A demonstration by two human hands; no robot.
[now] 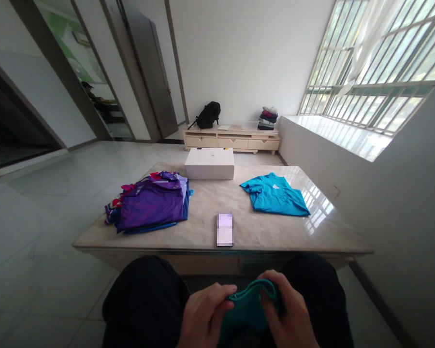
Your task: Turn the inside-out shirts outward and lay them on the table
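Observation:
Between my knees I hold up a teal garment [244,311], its folded hem or collar edge uppermost; most of it hangs out of view below. My left hand [206,309] pinches the left end of that edge between thumb and fingers. At the other end, my right hand [288,307] is closed on the cloth, thumb inside the loop and fingers over the rim. Ahead on the table, a bright blue T-shirt [277,195] lies folded in half at the right. A pile of purple and multicoloured clothes [154,203] lies at the left.
A phone [225,229] lies near the front edge of the marble table [203,237]. Behind it sits a white box [209,164]. Against the wall, a low cabinet [234,141] bears a black backpack [209,115] and a stack of folded clothes [268,119]. A person [94,96] is beyond the left doorway.

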